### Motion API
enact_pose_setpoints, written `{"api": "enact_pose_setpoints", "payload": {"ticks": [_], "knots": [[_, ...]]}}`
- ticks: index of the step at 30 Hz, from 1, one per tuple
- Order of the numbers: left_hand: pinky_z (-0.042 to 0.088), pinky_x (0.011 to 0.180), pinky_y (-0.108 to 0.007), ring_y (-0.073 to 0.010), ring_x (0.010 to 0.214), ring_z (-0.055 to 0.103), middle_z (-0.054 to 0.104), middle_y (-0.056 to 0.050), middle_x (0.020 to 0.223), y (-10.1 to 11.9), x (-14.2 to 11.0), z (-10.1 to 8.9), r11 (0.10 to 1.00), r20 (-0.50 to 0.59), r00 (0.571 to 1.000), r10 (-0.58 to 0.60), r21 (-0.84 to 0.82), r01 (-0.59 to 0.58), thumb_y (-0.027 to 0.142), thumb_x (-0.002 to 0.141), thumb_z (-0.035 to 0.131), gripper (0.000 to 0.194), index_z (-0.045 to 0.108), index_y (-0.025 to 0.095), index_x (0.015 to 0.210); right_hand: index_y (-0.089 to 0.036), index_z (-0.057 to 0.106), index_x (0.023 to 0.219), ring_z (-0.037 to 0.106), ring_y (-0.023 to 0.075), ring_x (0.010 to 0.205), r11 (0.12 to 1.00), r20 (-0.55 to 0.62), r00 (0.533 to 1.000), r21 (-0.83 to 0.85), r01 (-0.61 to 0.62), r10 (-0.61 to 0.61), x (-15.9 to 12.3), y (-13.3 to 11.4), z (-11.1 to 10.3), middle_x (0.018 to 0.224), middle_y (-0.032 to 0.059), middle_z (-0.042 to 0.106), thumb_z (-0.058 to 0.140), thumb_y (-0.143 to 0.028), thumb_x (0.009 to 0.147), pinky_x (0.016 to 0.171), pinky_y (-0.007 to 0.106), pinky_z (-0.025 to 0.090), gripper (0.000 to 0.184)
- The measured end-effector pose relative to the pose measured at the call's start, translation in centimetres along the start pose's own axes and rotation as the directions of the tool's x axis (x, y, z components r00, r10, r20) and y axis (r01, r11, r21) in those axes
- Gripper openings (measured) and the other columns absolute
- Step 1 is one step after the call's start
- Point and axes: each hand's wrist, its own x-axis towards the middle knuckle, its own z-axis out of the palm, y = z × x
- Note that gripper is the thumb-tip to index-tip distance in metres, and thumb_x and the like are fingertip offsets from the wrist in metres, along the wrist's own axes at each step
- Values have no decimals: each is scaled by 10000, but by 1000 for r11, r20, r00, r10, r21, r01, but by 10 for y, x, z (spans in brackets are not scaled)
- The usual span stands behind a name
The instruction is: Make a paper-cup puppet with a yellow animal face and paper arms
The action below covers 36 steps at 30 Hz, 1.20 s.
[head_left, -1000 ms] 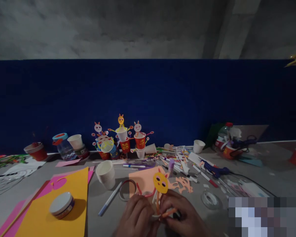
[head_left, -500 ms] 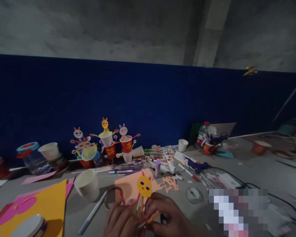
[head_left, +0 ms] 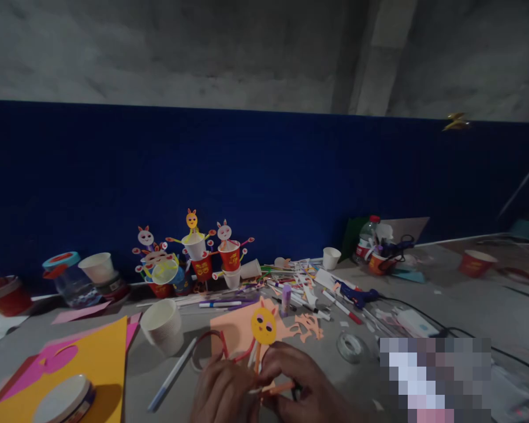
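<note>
Both hands meet at the bottom middle over a paper animal puppet (head_left: 263,326) with a round yellow face, pink ears and orange strip limbs. My left hand (head_left: 224,388) is closed at the lower left of it, fingers bent around the strips near a red strip (head_left: 245,351). My right hand (head_left: 297,382) pinches an orange strip (head_left: 282,388) below the yellow face. The exact grip points are partly hidden by the fingers. Behind the puppet lies a sheet of peach paper (head_left: 229,323), and a purple glue stick (head_left: 286,300) stands beside that sheet.
A white paper cup (head_left: 162,328) and a marker (head_left: 171,376) are at left, near yellow paper (head_left: 110,364). A tape roll (head_left: 351,346) and blue glue gun (head_left: 357,295) with a cable lie right. Finished cup puppets (head_left: 230,257) stand along the blue partition (head_left: 291,176).
The view has shifted slightly, so the table things appear a little further right. Both hands still hold the puppet; its face sits slightly further right and the fingers have moved closer together.
</note>
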Motion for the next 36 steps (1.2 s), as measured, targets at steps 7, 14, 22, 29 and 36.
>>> {"api": "enact_pose_setpoints", "payload": {"ticks": [7,14,22,29,36], "knots": [[540,936,-371,-243,1067,600,632,-83,1066,11,-2,-3,995,-111,990,-83,39,88,-9,801,642,276,684,231,930,-237,668,861,644,201,882,999,-36,999,-26,-29,28,4,-8,3,889,26,675,716,-179,819,817,292,478,87],[572,878,-352,-244,1098,594,607,-92,1113,18,-6,3,985,-165,971,-174,-38,170,34,870,578,247,693,236,952,-241,663,861,651,211,889,1000,-19,1000,13,-19,20,6,-9,3,894,35,689,695,-226,865,826,310,487,36],[522,973,-363,-233,1134,556,539,-98,1125,24,-5,1,962,-165,949,-268,-93,256,42,933,503,210,649,191,910,-238,656,888,658,192,888,1000,3,1000,-27,-10,11,9,-10,5,901,15,691,671,-160,857,813,283,485,85],[498,988,-366,-236,1150,548,523,-82,1135,30,-5,2,922,-142,918,-370,-181,343,75,947,516,204,649,220,894,-246,631,906,651,186,923,999,-42,999,-48,20,-22,6,-11,8,924,9,677,638,-130,850,858,288,477,129],[511,967,-365,-231,1108,558,522,-71,1129,28,-2,-1,927,-151,921,-360,-166,335,37,900,551,220,654,231,914,-237,591,868,631,190,864,996,-13,1000,-82,-24,23,7,-15,9,888,11,640,604,-154,825,799,289,476,94]]}}
